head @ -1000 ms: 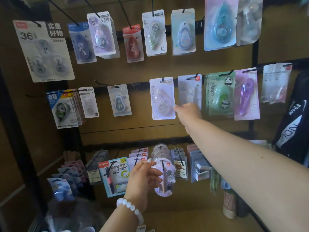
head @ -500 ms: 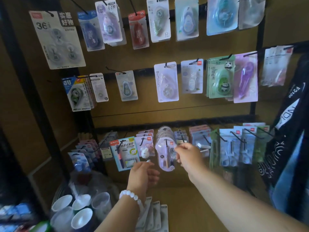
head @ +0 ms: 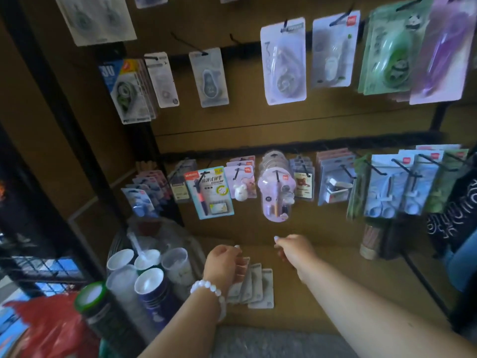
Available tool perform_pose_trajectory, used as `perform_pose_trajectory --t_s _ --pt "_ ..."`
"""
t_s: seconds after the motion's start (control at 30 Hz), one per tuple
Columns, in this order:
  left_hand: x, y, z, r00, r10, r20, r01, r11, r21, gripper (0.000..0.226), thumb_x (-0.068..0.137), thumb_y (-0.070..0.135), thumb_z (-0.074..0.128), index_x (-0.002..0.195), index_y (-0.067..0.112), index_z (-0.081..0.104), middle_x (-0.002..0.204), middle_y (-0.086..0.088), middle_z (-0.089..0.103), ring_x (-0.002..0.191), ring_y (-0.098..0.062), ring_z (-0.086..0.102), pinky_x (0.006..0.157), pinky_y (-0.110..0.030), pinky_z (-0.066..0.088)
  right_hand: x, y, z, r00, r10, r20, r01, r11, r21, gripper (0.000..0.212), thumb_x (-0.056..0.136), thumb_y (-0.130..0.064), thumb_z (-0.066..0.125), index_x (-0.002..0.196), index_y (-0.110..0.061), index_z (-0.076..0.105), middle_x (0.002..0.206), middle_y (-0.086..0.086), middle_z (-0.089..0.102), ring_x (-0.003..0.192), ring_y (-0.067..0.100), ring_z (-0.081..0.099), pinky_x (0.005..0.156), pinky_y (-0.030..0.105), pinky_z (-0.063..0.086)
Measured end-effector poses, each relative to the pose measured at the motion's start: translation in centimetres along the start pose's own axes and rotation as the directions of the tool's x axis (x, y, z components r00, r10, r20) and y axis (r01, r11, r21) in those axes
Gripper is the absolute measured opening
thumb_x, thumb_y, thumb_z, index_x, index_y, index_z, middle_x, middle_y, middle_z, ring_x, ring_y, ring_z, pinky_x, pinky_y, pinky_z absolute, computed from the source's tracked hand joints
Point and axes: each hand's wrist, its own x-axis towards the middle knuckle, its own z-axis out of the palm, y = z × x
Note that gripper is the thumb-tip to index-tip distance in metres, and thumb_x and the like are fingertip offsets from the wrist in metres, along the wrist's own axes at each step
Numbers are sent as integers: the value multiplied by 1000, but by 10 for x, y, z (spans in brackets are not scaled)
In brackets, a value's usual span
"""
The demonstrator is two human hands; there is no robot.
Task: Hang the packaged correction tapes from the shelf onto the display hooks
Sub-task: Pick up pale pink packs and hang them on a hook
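A person's two bare arms reach down toward a low wooden shelf [head: 322, 293] below a wall of display hooks hung with packaged stationery. On the shelf lies a fanned stack of correction tape packs [head: 260, 288], overlapping like cards. The left hand [head: 224, 264], with a white bead bracelet [head: 209, 290] on its wrist, rests on the left edge of the stack, fingers curled down over the packs; whether it has one pinched yet cannot be told. The right hand [head: 294, 248] hovers just beside and above the stack, fingers loosely gathered and holding nothing. Because the packs overlap, lifting one could likely drag its neighbours along or scatter the fan across the shelf. A cluster of paper cups [head: 144, 270] stands close on the left, so a wide elbow or wrist swing could knock them over. The hooks [head: 402, 166] just above jut outward, and a hand rising quickly could catch them or the hanging packs.
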Motion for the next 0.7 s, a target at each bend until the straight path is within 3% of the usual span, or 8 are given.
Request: perform_pose_trajectory --t_s 0.17,0.23,0.3,0.33,0.4,0.47,0.63,0.7 --pt "39 -21 0 985 -174 -4 174 984 41 18 102 12 49 102 -4 59 81 -15 56 75 -33 60 70 -38 50 40 41 16 988 152 13 -152 988 -16 24 91 -28 56 72 -13 56 66 4 53 55 19 45 50 25 29" --pt "58 -34 2 986 -162 -33 164 982 92 18 102 9 47 102 -4 59 75 -10 53 65 -24 55 56 -29 47 56 56 22 978 207 11 -207 978 -31 24 92 -29 55 74 -13 55 63 3 52 51 18 43 48 25 27" --pt "76 -48 2 983 -162 -87 175 971 165 17 102 15 52 110 2 59 79 -8 56 68 -20 58 46 -25 47 69 70 29 967 253 14 -252 967 -33 22 93 -29 54 79 -12 53 57 1 51 48 18 41 47 25 27" --pt "86 -54 3 976 -187 -114 206 960 188 19 101 19 55 113 5 58 85 -8 58 79 -24 64 50 -27 51 75 77 32 964 267 11 -267 963 -34 19 94 -28 54 84 -12 52 54 1 50 47 17 41 47 26 27" --pt "108 -68 5 961 -233 -146 263 933 246 33 98 26 58 121 3 59 98 -11 58 105 -34 65 78 -40 60 86 91 39 955 295 4 -295 955 -41 19 94 -24 55 80 -11 52 51 0 49 45 16 41 45 25 26" --pt "127 -81 7 951 -264 -161 302 903 304 40 97 28 58 127 1 59 108 -15 62 113 -34 62 100 -42 53 96 103 45 946 325 -5 -325 944 -59 30 93 -23 56 66 -11 49 51 2 49 42 16 41 42 23 27" --pt "154 -109 13 958 -247 -146 287 833 474 43 102 26 49 136 2 51 137 -16 57 127 -31 54 102 -31 41 120 127 69 917 397 45 -395 918 -44 23 92 -22 56 78 -3 59 60 8 55 42 18 44 35 17 27" --pt "164 -120 11 961 -253 -113 275 834 478 43 100 27 52 138 7 52 141 -15 56 128 -30 53 101 -30 39 128 134 80 904 421 75 -419 907 -42 27 93 -21 55 71 -4 57 62 10 56 46 20 46 40 20 29"
